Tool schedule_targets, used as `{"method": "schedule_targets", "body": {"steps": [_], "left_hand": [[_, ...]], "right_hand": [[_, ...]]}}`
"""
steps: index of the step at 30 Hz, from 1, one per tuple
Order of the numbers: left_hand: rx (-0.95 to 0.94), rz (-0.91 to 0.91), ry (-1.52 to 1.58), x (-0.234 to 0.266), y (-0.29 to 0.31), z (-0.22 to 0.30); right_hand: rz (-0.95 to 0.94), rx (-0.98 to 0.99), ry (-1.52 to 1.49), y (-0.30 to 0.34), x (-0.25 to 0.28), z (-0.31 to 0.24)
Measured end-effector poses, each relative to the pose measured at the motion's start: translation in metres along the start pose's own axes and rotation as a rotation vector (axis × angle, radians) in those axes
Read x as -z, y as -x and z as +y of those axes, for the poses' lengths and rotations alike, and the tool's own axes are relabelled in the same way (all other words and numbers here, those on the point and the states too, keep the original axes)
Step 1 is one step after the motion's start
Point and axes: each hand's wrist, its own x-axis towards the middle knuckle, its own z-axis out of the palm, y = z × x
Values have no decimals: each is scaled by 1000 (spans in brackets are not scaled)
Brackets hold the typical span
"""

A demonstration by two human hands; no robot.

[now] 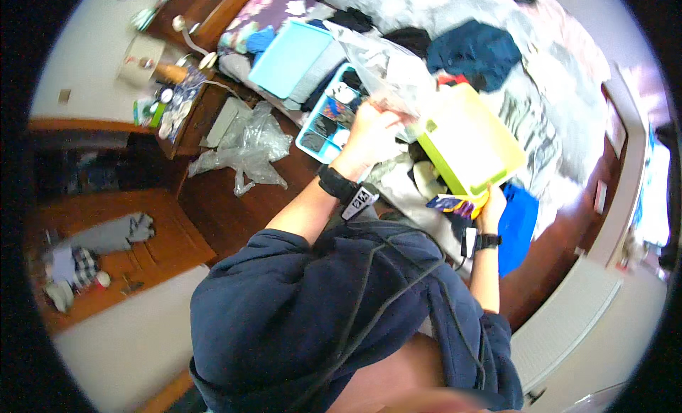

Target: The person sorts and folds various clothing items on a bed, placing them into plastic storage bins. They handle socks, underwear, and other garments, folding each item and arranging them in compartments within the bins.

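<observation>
My left hand [374, 132] is closed on a clear plastic bag [387, 65], which stretches up and away toward the bed. Beneath that hand lies a light blue divided storage box [309, 139] with dark and patterned folded items in its compartments. My right hand [491, 208] grips a small yellow and purple packet [455, 205] at the near edge of a lime-green bin [472, 139]. The bin rests tilted on the bed, its inside pale and bright. Part of the blue box is hidden by my left hand and forearm.
A light blue lid [290, 57] lies on the bed's left side, with dark clothes [474, 52] farther back. Crumpled clear plastic [249, 146] is on the floor at left. A bright blue bag [518, 228] hangs beside my right wrist. A cluttered bedside table [177, 104] stands left.
</observation>
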Motion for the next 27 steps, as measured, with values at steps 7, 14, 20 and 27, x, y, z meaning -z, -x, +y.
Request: {"method": "schedule_targets", "body": {"steps": [7, 14, 20, 27], "left_hand": [[-3, 54, 583, 4, 19, 63], [-123, -46, 579, -2, 22, 102], [-176, -86, 558, -10, 23, 114], [-201, -121, 562, -9, 25, 124]], "right_hand": [[-142, -324, 257, -17, 15, 30], [-197, -470, 202, -30, 46, 58], [-207, -452, 263, -19, 49, 52], [-166, -456, 308, -1, 40, 32]]}}
